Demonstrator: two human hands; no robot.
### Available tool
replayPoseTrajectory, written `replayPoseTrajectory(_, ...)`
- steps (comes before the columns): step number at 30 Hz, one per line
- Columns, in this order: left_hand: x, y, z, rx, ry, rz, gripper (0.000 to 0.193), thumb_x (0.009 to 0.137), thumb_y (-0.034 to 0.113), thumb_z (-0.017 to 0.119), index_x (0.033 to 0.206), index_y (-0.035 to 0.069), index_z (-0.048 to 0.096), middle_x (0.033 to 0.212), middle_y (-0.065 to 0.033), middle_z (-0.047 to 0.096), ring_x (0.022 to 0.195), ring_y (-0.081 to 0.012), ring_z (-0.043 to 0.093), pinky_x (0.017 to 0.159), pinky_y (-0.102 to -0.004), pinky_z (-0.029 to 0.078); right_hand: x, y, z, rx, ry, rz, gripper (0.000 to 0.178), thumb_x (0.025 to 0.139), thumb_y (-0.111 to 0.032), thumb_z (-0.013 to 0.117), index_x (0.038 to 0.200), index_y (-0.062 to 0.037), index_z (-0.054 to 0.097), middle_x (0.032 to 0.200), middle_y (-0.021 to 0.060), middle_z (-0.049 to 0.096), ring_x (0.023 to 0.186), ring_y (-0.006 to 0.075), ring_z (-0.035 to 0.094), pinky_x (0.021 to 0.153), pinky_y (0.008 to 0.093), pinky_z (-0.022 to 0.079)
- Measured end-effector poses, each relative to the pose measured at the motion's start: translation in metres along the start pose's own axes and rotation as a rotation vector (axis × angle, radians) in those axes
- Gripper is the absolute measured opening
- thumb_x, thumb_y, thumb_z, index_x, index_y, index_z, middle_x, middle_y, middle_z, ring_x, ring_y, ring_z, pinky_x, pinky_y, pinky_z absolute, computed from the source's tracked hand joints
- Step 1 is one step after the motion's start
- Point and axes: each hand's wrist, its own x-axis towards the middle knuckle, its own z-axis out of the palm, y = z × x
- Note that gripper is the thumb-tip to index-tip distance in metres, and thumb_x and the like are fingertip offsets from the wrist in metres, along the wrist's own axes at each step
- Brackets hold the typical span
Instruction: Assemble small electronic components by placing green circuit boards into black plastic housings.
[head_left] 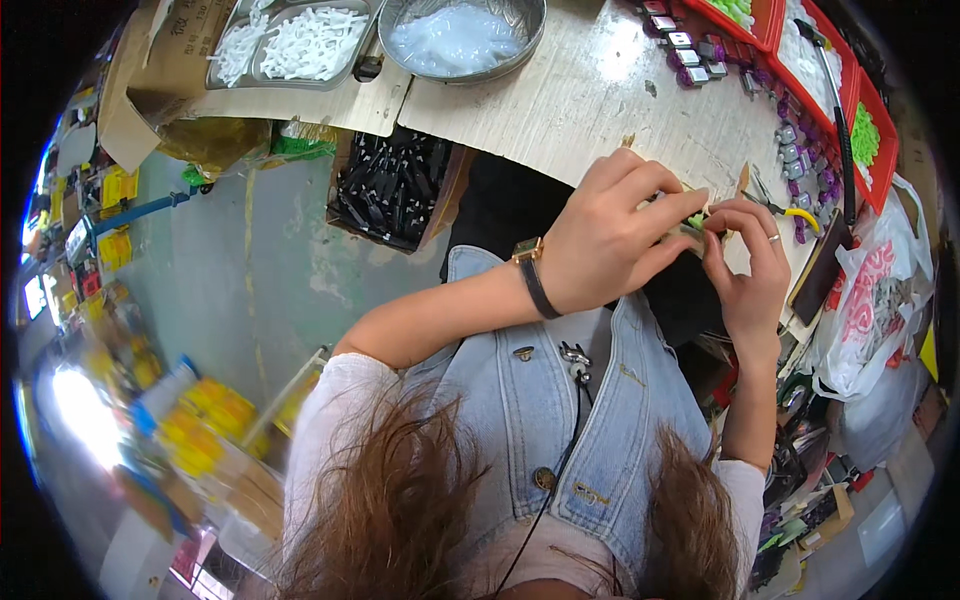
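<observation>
At the far edge of the worktable (590,95), a metal tray (290,45) with 2 compartments holds white plastic pieces, and just right of it a round metal bowl (462,38) holds clear, pale bits. On the far right, red bins (860,110) hold bright green parts and white ones. Under the table edge, a cardboard box (395,188) is packed with black parts. Rows of small purple-and-grey parts (800,160) lie on the bare tabletop near the red bins, and yellow-handled pliers (790,210) rest beside them.

The left hand (610,235) and the right hand (745,265) meet at the near table edge, both pinching 1 small green part (696,221) between their fingertips; the piece is mostly hidden by the fingers. The left wrist carries a watch (530,262) on a dark strap.

The table is pale and scuffed. To the left lies a grey-green concrete floor (250,270) with open room; blurred yellow goods crowd the far left. A white plastic bag (870,300) hangs off the right side.
</observation>
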Motion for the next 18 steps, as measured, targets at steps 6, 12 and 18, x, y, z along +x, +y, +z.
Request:
replayPoseTrajectory(6,-0.002,-0.004,0.001,-0.033,-0.113,-0.050,0.033,0.066,0.013,0.080,0.097,0.008,0.073,0.085,-0.0045,0.063,0.083,-0.0241,0.054,0.074,-0.0344,0.046,-0.002,-0.003,0.000,-0.016,-0.043,-0.115,0.022,0.070,0.005,0.072,0.088,-0.0035,0.062,0.095,0.0074,0.063,0.090,0.0243,0.059,0.080,0.0335,0.046)
replayPoseTrajectory(12,0.001,-0.011,0.001,-0.021,-0.138,-0.070,0.029,0.066,0.017,0.081,0.093,0.009,0.073,0.082,-0.0034,0.063,0.084,-0.0238,0.053,0.075,-0.0337,0.045,0.000,0.006,0.003,-0.004,-0.058,-0.087,0.022,0.070,0.003,0.073,0.088,-0.0056,0.063,0.103,0.0072,0.062,0.096,0.0254,0.057,0.085,0.0355,0.044)
replayPoseTrajectory(18,0.002,-0.008,-0.001,0.113,-0.103,-0.052,0.035,0.068,0.022,0.080,0.101,0.012,0.072,0.091,-0.0010,0.063,0.088,-0.0238,0.053,0.083,-0.0360,0.041,0.002,0.013,0.003,-0.041,-0.052,-0.054,0.022,0.070,0.003,0.073,0.088,-0.0065,0.064,0.110,0.0072,0.060,0.100,0.0269,0.056,0.087,0.0365,0.044)
